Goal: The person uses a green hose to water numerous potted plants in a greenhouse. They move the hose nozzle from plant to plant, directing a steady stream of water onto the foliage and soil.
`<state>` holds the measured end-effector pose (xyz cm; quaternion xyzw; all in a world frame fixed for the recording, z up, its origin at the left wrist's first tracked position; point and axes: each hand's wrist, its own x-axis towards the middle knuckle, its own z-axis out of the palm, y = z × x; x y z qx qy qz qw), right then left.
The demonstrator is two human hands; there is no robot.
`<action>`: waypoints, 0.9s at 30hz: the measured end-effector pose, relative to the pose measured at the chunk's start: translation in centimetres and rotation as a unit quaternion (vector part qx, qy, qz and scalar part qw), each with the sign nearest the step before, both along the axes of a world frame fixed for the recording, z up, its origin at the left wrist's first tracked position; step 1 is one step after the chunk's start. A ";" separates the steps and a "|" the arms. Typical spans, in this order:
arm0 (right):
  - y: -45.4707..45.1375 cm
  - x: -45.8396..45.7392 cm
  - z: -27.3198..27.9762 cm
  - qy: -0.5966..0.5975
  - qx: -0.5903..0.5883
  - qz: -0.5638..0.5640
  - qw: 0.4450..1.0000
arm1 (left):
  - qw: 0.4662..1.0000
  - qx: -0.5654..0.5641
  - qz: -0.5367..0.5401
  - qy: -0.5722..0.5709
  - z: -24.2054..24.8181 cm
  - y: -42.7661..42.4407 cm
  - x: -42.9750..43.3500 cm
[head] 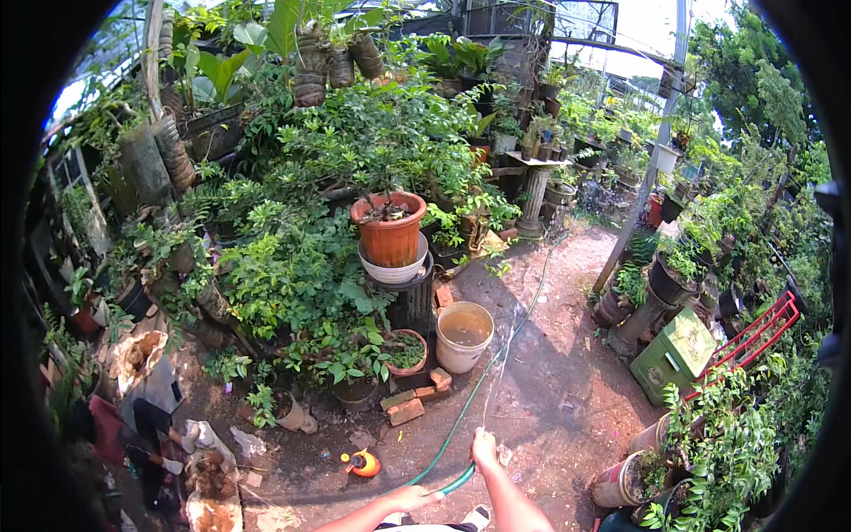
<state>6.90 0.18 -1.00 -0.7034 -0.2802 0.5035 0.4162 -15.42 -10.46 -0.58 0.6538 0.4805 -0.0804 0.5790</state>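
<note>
A green garden hose [459,481] runs between my two hands, low in the view. My right hand [484,447] grips its end, and a thin jet of water [500,367] shoots from there up the path. Lower and to the left, my left hand [413,497] holds the hose further back. More of the hose lies along the ground and curves away to the far end of the path. Left of my hands stands an orange spray bottle [364,463] on the soil. A white bucket [464,338] of murky water is beyond them.
A terracotta pot [389,229] tops a stand beside loose bricks [407,408]. To the right are a green box [673,356], a red metal frame [751,339] and potted plants [618,480]. At lower left, a person's legs [147,435] are near soil-filled sacks [214,482].
</note>
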 end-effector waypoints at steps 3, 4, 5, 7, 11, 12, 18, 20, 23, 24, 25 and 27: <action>-0.1 -4.6 -0.7 -0.051 -0.006 0.018 0.999 | 1.000 -0.010 0.010 0.014 -0.2 -0.2 -4.1; 0.0 -5.9 -0.9 -0.078 -0.025 0.017 0.996 | 1.000 -0.020 0.010 0.007 -0.5 -0.3 -5.1; -0.3 -6.9 -1.2 -0.073 -0.017 0.025 0.997 | 0.999 -0.034 0.008 0.000 -0.8 -0.6 -6.2; -1.1 -8.5 -1.6 -0.056 -0.047 0.027 0.997 | 1.000 -0.010 0.011 0.011 -1.8 -1.3 -7.9; -2.0 -10.4 -2.6 -0.138 -0.050 0.042 0.988 | 1.000 -0.022 0.011 -0.006 -4.6 -2.8 -9.4; -2.1 -10.6 -2.9 -0.149 -0.050 0.043 0.987 | 1.000 -0.022 0.001 0.000 -5.3 -2.9 -9.6; -3.6 -10.3 -5.1 -0.153 -0.121 0.028 0.980 | 0.997 -0.055 0.044 -0.019 -7.7 -4.1 -10.0; -3.9 -10.2 -5.5 -0.150 -0.131 0.020 0.980 | 0.997 -0.038 0.055 -0.032 -7.7 -4.4 -10.1; -4.8 -9.7 -6.0 -0.165 -0.131 0.024 0.977 | 0.999 -0.030 0.041 -0.011 -7.7 -4.6 -10.2; -4.6 -9.5 -6.1 -0.173 -0.134 0.026 0.975 | 0.999 -0.024 0.031 0.004 -7.7 -4.6 -10.2; -4.8 -9.3 -6.3 -0.180 -0.139 0.029 0.973 | 0.999 -0.022 0.025 0.007 -7.8 -4.7 -10.0; -4.9 -8.7 -6.5 -0.169 -0.128 0.029 0.977 | 1.000 -0.004 0.008 0.030 -7.7 -4.4 -9.5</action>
